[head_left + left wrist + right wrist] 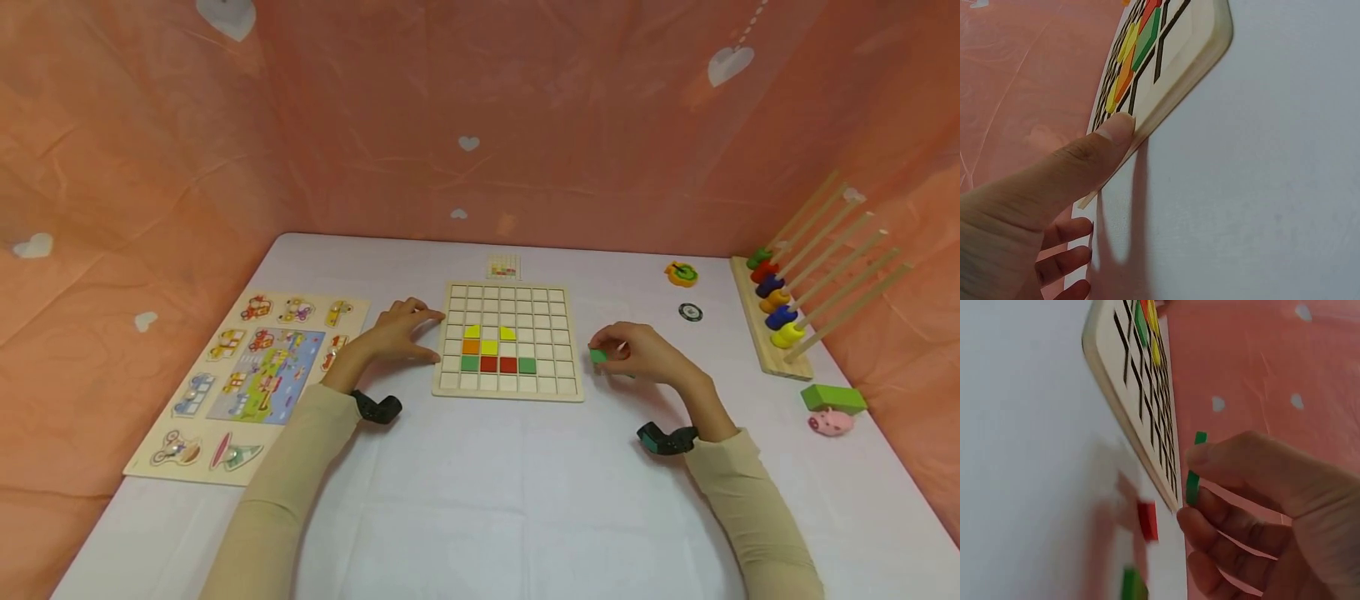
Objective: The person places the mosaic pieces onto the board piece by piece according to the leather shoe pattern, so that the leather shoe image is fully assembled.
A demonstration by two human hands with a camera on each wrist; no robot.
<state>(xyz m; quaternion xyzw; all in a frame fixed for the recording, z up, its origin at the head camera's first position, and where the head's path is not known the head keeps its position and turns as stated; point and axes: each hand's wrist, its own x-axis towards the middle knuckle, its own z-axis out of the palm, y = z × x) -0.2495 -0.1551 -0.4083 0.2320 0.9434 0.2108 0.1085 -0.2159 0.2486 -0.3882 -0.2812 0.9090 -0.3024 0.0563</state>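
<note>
A wooden grid board [555, 350] lies mid-table, with several coloured tiles in its cells: yellow tiles [489, 347], an orange tile [471, 347], red tiles [507, 365] and green tiles [527, 365]. My left hand [401, 332] rests at the board's left edge, its thumb [1116, 128] against the rim and fingers loosely extended. To the right of the board, my right hand [637, 352] pinches a small green tile [1192, 487] between thumb and fingers. Beneath that hand, a red tile [1147, 520] and another green tile [1130, 584] show in the right wrist view.
A small pattern card [503, 266] lies behind the board. On the left is a vehicle peg puzzle [187, 421]. At the right stand a peg rack [772, 342] with coloured pieces, a green block [834, 398], a pink pig [831, 422], a round chip [691, 312] and an orange-green toy [682, 274].
</note>
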